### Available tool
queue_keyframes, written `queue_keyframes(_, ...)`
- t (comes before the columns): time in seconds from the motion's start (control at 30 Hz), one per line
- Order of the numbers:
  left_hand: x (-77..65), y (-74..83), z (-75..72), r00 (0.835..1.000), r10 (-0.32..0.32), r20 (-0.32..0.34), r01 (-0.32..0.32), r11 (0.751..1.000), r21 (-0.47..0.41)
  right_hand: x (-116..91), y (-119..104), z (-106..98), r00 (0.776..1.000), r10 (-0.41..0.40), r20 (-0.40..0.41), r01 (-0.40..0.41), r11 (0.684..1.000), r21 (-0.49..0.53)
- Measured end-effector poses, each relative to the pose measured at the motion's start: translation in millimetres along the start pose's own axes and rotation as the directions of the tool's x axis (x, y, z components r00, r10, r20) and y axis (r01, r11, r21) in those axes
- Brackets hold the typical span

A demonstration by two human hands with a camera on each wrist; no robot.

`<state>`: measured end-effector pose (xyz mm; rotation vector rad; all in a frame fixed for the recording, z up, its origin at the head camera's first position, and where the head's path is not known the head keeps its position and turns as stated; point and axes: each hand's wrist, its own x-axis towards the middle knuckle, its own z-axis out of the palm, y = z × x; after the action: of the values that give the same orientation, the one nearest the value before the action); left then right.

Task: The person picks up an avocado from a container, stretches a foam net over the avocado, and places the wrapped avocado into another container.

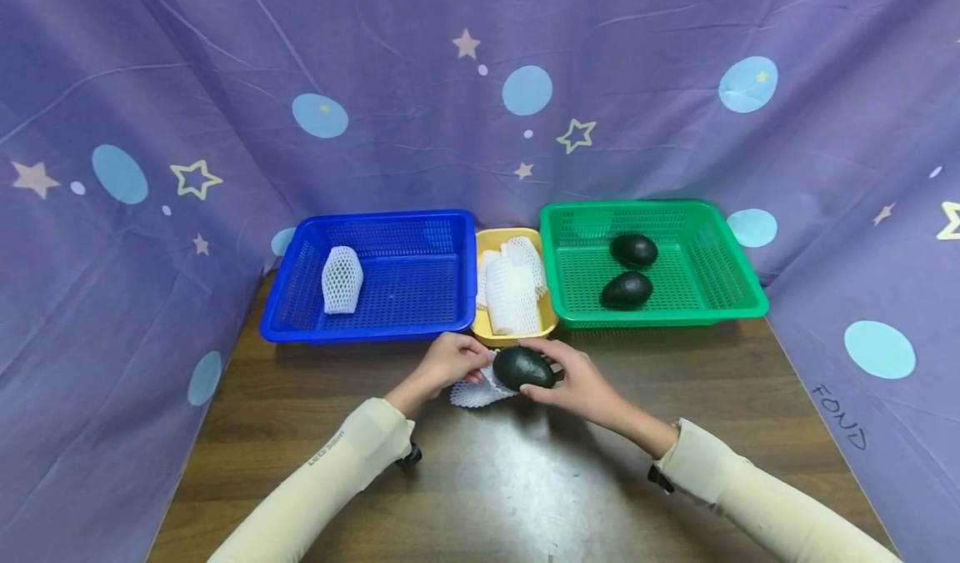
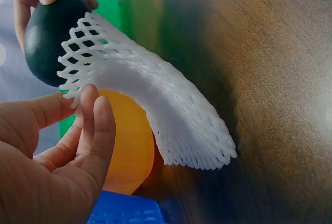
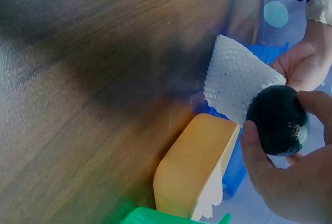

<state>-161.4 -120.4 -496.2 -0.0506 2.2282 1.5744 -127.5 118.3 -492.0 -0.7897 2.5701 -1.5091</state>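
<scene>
My right hand (image 1: 573, 379) grips a dark green avocado (image 1: 522, 369) by its blunt end, above the table in front of the yellow basket. With thumb and fingertips my left hand (image 1: 452, 361) pinches the edge of a white foam net sleeve (image 2: 150, 89). The sleeve's open mouth is right at the avocado's other end, and the rest of it droops down, as the left wrist view shows. In the right wrist view the avocado (image 3: 278, 120) overlaps the sleeve's edge.
A blue basket (image 1: 375, 334) at left holds one netted fruit-shaped bundle (image 1: 342, 280). Several foam sleeves (image 1: 516, 288) fill the small yellow basket (image 1: 547, 327) in the middle. The green basket (image 1: 720, 275) at right holds two bare avocados (image 1: 627, 290). A purple curtain (image 1: 420, 129) stands behind.
</scene>
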Motion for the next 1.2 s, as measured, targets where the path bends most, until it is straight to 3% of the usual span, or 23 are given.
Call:
queue_keyframes(0.23,0.3,-0.3,0.0,1.0,0.019,0.01,-0.02,1.0,0.018,1.2,-0.2,5.1,0.999,-0.041,0.026,0.044,0.992,-0.119)
queue_keyframes(0.5,-1.1,0.2,2.8,1.0,0.012,0.016,-0.013,1.0,0.012,-0.1,3.8,15.9,1.0,-0.029,0.011,0.031,0.985,-0.17)
queue_keyframes(1.2,-7.9,15.9,18.6,0.997,0.066,0.045,-0.064,0.997,-0.052,-1.1,5.1,32.7,0.995,0.077,-0.068,-0.087,0.982,-0.165)
